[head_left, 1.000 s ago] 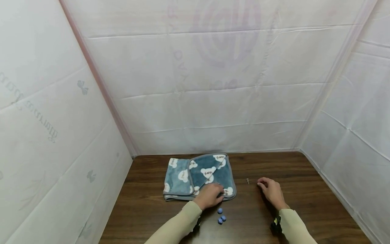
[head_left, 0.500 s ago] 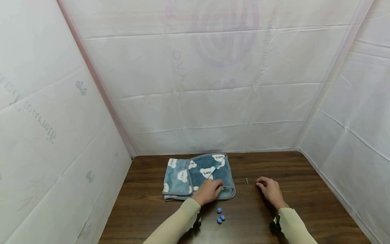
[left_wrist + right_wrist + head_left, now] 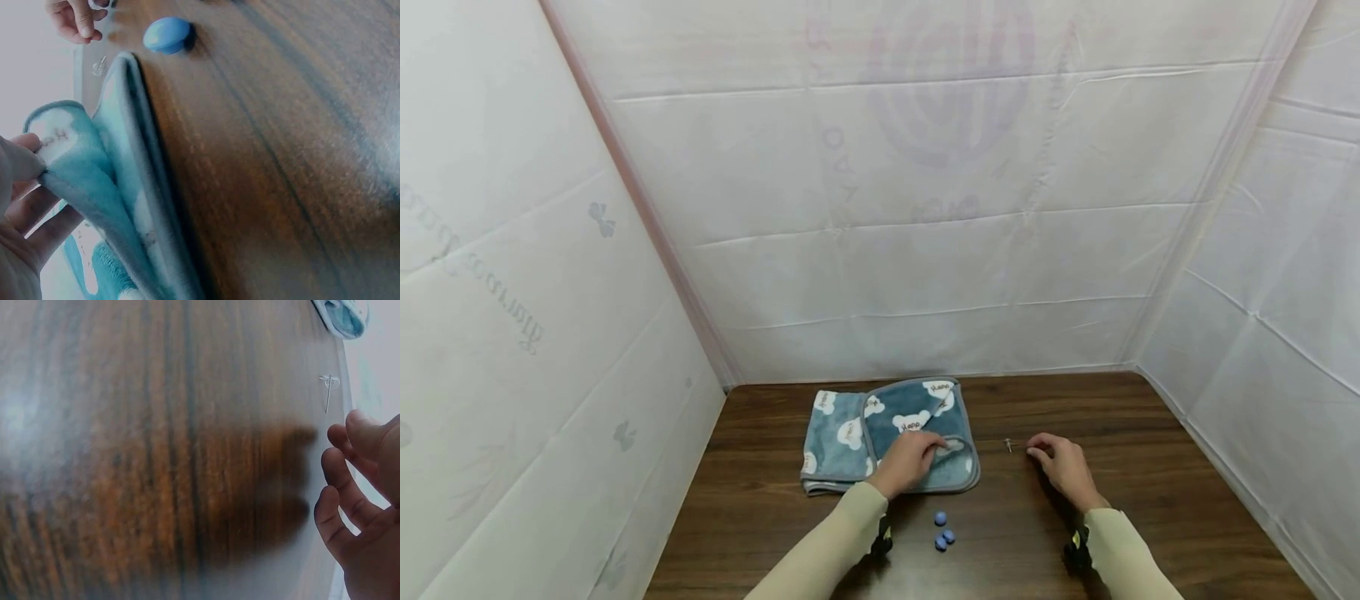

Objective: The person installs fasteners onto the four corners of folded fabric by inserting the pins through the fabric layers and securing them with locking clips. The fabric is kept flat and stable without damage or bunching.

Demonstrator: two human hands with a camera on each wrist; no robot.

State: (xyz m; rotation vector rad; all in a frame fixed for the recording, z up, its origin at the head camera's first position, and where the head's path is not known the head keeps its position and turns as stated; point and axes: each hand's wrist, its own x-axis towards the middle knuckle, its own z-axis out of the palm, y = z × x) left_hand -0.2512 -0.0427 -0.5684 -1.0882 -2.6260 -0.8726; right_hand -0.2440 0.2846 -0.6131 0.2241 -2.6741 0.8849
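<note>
A folded teal blanket [image 3: 837, 437] with white bear-head patches and grey edging lies on the table. My left hand [image 3: 906, 462] pinches its edge near the front right corner, and the lifted layer [image 3: 69, 134] bends up in the left wrist view. To the right of the blanket, my right hand [image 3: 1063, 471] hovers low with loosely bent fingers and nothing visible between them. Just left of its fingertips lies a small clear-headed pin [image 3: 329, 394], perhaps more than one. Three small rounded blue pieces [image 3: 941, 518] lie in front of the blanket; one blue piece [image 3: 167, 35] shows close in the left wrist view.
The dark wooden table [image 3: 760, 542] is enclosed by white sheet walls [image 3: 925, 275] at the back and both sides. Dark wrist cameras [image 3: 1077, 550] are strapped at both sleeves.
My left hand has taken hold of the blanket's front right corner and folded it up and back to the left, baring the layer beneath. The right hand has barely moved.
</note>
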